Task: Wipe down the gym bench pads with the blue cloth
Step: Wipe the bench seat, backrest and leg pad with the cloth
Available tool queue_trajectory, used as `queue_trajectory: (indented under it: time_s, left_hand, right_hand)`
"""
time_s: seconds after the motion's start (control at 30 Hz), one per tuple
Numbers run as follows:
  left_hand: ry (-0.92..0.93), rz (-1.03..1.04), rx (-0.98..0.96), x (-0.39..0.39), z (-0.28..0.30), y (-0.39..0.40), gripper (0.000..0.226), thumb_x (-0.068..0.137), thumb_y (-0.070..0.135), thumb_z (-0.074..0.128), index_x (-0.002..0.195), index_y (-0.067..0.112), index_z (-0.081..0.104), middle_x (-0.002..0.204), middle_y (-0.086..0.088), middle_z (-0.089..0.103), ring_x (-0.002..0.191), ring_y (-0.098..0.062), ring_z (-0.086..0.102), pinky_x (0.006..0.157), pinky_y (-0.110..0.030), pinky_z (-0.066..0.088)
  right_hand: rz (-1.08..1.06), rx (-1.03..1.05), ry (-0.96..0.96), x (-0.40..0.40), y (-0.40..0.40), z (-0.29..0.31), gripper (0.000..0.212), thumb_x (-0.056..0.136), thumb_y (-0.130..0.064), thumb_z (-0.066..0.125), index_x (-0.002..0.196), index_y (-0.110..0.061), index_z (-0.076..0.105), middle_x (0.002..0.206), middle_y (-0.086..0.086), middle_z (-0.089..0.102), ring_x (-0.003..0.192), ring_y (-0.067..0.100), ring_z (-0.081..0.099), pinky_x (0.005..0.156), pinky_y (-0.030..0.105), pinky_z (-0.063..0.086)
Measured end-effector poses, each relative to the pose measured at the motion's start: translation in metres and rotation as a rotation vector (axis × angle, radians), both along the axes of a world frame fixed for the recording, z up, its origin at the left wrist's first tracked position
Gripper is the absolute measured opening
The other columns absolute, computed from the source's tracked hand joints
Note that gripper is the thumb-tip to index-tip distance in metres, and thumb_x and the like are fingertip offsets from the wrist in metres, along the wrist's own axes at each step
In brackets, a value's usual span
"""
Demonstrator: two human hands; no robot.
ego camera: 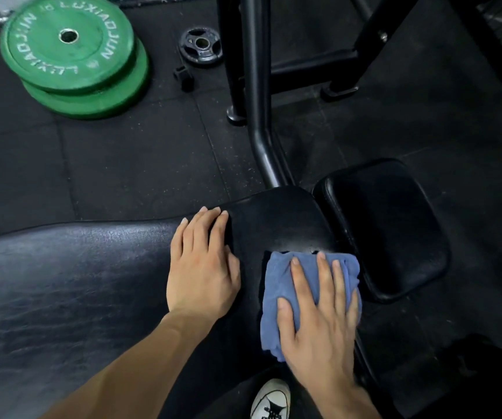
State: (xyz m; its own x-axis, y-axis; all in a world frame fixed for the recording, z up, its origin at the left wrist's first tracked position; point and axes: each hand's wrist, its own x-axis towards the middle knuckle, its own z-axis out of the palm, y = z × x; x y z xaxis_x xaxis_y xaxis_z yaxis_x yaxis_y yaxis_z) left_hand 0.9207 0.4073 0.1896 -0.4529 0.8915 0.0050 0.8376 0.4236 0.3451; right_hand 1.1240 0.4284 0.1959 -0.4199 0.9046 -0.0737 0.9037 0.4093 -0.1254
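A long black bench pad [77,282] runs from the lower left to the centre, and a smaller black seat pad [394,225] lies just beyond its right end. My left hand [202,267] rests flat on the long pad, fingers straight and reaching its far edge. My right hand [322,316] presses flat with spread fingers on the blue cloth [277,282], which is bunched on the right end of the long pad, close to the gap between the two pads.
Two green weight plates [71,52] are stacked on the black rubber floor at the upper left. A small black plate [200,46] and a collar [184,75] lie beside them. A black steel frame [255,86] rises behind the bench. A white shoe [270,400] shows at the bottom.
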Motion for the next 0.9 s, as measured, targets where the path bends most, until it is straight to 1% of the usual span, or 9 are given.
queue_trajectory:
  time_s: [0.07,0.13,0.27,0.37,0.47,0.53,0.63,0.77,0.9]
  left_hand:
    - [0.006,-0.004,-0.001,0.000,-0.001,0.001,0.060,0.093,0.025,0.044,0.151,0.007,0.045,0.154,-0.010,0.045,0.152,-0.026,0.032,0.128,-0.046,0.019]
    - [0.010,-0.001,-0.007,0.000,-0.002,0.001,0.061,0.093,0.026,0.043,0.151,0.007,0.045,0.154,-0.010,0.045,0.152,-0.026,0.032,0.128,-0.046,0.018]
    - [0.007,0.003,0.007,-0.001,-0.003,0.000,0.061,0.091,0.026,0.041,0.149,0.006,0.047,0.153,-0.010,0.046,0.152,-0.027,0.034,0.128,-0.048,0.020]
    - [0.013,-0.004,0.013,-0.001,-0.004,0.001,0.061,0.090,0.026,0.041,0.148,0.006,0.048,0.152,-0.011,0.047,0.150,-0.029,0.036,0.127,-0.050,0.021]
    - [0.026,-0.007,0.005,0.000,-0.003,0.001,0.061,0.090,0.025,0.041,0.147,0.005,0.048,0.151,-0.011,0.048,0.149,-0.029,0.037,0.126,-0.050,0.022]
    - [0.029,-0.009,0.003,0.000,-0.002,0.002,0.060,0.091,0.026,0.041,0.147,0.006,0.048,0.151,-0.010,0.048,0.148,-0.030,0.039,0.126,-0.050,0.022]
    - [0.031,0.009,0.011,0.002,-0.001,0.003,0.059,0.091,0.026,0.040,0.144,0.005,0.051,0.148,-0.012,0.050,0.145,-0.031,0.042,0.126,-0.049,0.022]
    - [-0.004,0.039,0.058,0.011,0.011,0.023,0.055,0.090,0.027,0.039,0.138,0.007,0.057,0.141,-0.010,0.055,0.133,-0.029,0.052,0.124,-0.051,0.027]
    - [-0.047,-0.144,0.086,0.038,0.014,0.076,0.057,0.091,0.025,0.043,0.144,0.008,0.052,0.151,-0.009,0.052,0.144,-0.025,0.044,0.125,-0.051,0.025]
  right_hand:
    - [0.028,-0.012,0.009,-0.007,0.027,0.001,0.063,0.099,-0.050,0.044,0.158,-0.030,0.039,0.169,0.011,0.027,0.159,0.030,0.016,0.120,0.059,0.030]
    - [0.044,-0.040,0.021,-0.018,0.057,0.001,0.064,0.099,-0.051,0.044,0.159,-0.032,0.034,0.170,0.009,0.024,0.159,0.029,0.016,0.119,0.056,0.033]
    - [0.057,-0.076,0.045,-0.048,0.101,0.001,0.062,0.101,-0.052,0.041,0.159,-0.035,0.029,0.169,0.006,0.023,0.156,0.029,0.021,0.116,0.050,0.037]
    - [0.075,-0.107,0.056,-0.070,0.124,0.002,0.057,0.102,-0.049,0.040,0.157,-0.034,0.034,0.165,0.006,0.030,0.153,0.029,0.026,0.115,0.049,0.037]
    - [0.067,-0.228,0.094,-0.098,0.152,0.009,0.046,0.105,-0.042,0.039,0.149,-0.029,0.047,0.154,0.002,0.043,0.142,0.027,0.039,0.110,0.047,0.041]
    - [0.063,-0.290,0.116,-0.107,0.165,0.015,0.042,0.108,-0.039,0.037,0.146,-0.026,0.050,0.152,0.001,0.044,0.137,0.027,0.043,0.107,0.044,0.042]
    - [0.070,-0.272,0.184,-0.094,0.159,0.025,0.041,0.108,-0.034,0.038,0.147,-0.024,0.048,0.154,0.001,0.042,0.136,0.025,0.044,0.106,0.043,0.044]
    - [0.052,-0.210,0.309,-0.064,0.147,0.046,0.040,0.106,-0.032,0.040,0.145,-0.026,0.048,0.155,-0.002,0.040,0.138,0.020,0.041,0.105,0.045,0.047]
    - [-0.007,-0.116,0.383,-0.033,0.148,0.063,0.042,0.107,-0.034,0.040,0.149,-0.027,0.046,0.160,-0.005,0.034,0.148,0.020,0.032,0.114,0.047,0.041]
